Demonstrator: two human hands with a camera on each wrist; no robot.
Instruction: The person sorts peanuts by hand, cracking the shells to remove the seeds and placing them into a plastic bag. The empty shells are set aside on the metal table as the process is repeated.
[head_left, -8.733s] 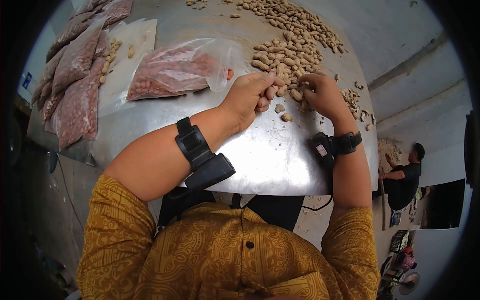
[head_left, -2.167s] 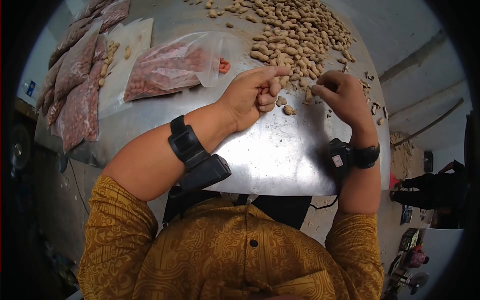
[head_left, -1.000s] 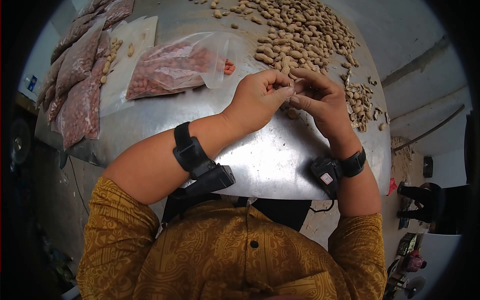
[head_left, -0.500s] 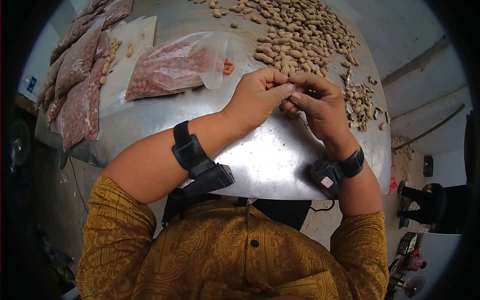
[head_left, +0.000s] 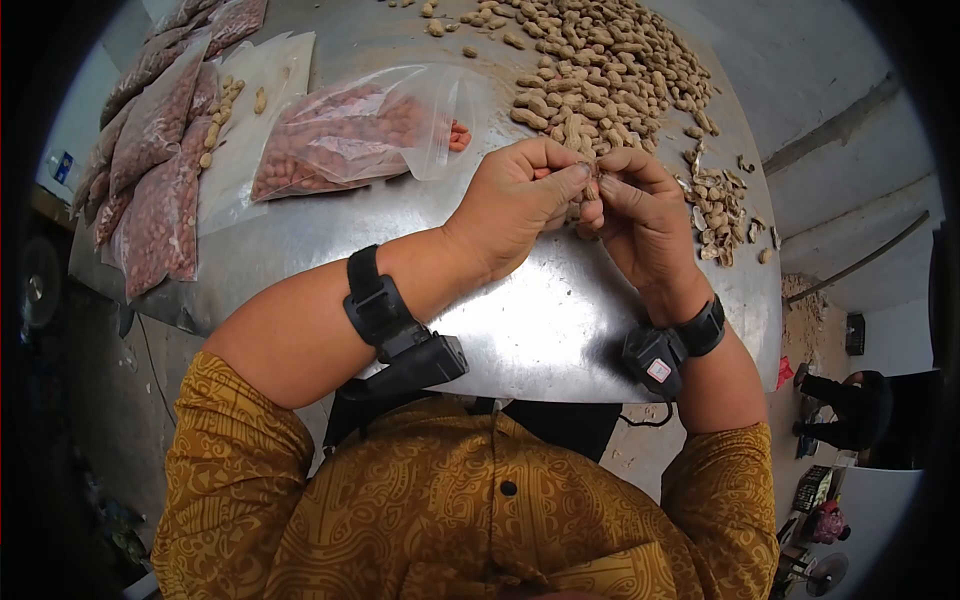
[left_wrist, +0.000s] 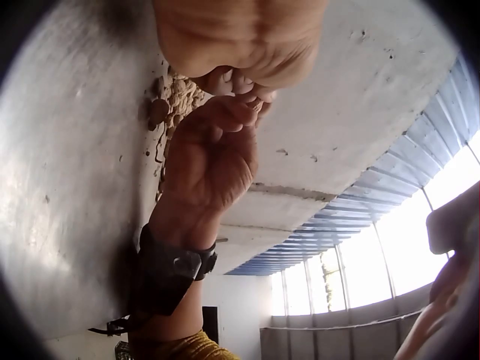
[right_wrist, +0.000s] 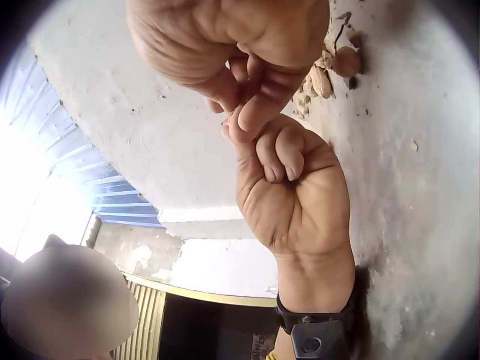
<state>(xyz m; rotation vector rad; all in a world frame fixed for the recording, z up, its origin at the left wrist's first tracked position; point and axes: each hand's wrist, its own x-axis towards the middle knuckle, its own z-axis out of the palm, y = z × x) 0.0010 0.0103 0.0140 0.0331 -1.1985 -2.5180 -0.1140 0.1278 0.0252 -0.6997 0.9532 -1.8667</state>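
Observation:
My left hand (head_left: 515,205) and right hand (head_left: 650,205) meet fingertip to fingertip over the near edge of the peanut pile (head_left: 625,75). Between the thumbs and index fingers they pinch a small peanut (head_left: 591,186), mostly covered by the fingers. A trace of red shows inside the curled left fingers. In the left wrist view, the right hand (left_wrist: 210,157) reaches up to the left one, its fingers bent. From the right wrist, the left hand (right_wrist: 296,187) shows its other fingers folded into the palm. Broken peanut shells (head_left: 715,215) lie right of the right hand.
A clear bag of red peanut kernels (head_left: 340,140) lies with its mouth toward the pile. Full bags (head_left: 155,140) are stacked at the left, beside flat bags (head_left: 285,80) and several whole peanuts (head_left: 222,115). The metal table (head_left: 500,335) ends before my torso. Another person (head_left: 850,405) is at right.
The right hand was apart from the left, over a peanut on the table; it then came up to the left hand. Over the last second the fingertips have shifted slightly around the peanut.

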